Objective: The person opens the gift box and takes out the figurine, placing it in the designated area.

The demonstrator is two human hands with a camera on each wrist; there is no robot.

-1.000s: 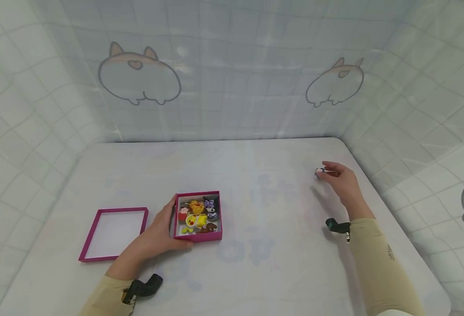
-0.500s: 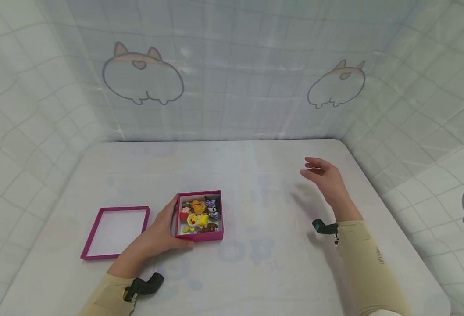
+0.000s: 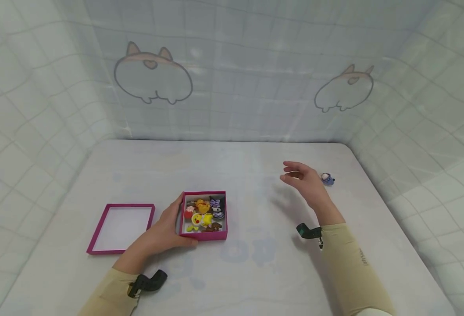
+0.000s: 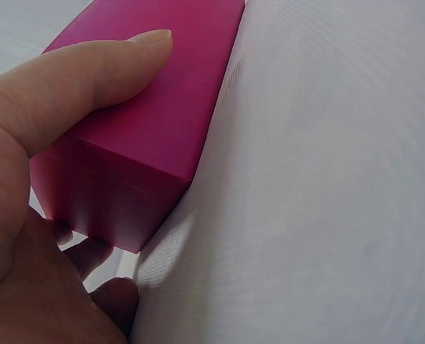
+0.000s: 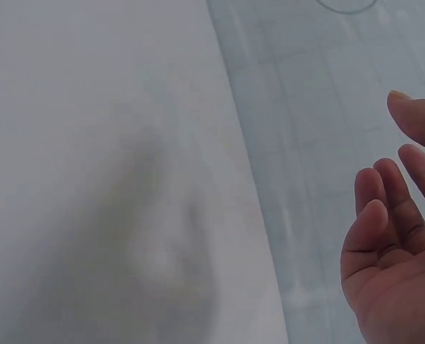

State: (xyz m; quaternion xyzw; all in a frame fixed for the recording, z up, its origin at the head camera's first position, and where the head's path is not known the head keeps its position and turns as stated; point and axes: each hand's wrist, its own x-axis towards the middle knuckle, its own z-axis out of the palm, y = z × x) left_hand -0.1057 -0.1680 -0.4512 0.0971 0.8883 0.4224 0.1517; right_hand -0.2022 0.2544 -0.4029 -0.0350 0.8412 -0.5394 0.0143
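Box (image 3: 204,216) — the small pink one packed with little toy figures (image 3: 203,213) — sits left of centre on the white table (image 3: 248,272), with its lid (image 3: 121,227) lying open side up just to its left. The left hand (image 3: 165,230) grips the box at its near left corner: in the left wrist view the thumb (image 4: 90,72) lies flat along one pink wall and the other fingers curl in under the corner.

Change over the last second: the right hand (image 3: 305,184) held a small figure out near the right edge of the table; it now holds nothing, and that small figure (image 3: 327,178) lies alone on the table just beyond the hand. The hand has drawn back toward the centre, fingers relaxed and slightly apart, palm clear of the table — the right wrist view confirms an empty palm.

Judgement: one figure has been taken out of the box and set aside; the right hand looks to be on its way back for another.

Edges and room:
- The set-aside figure lies near the far right corner, where the table meets the tiled curtain wall (image 3: 421,131).
- Between box and right hand the table is bare, so the return path is open.
- The lid lies close to the left hand, not touching the box.
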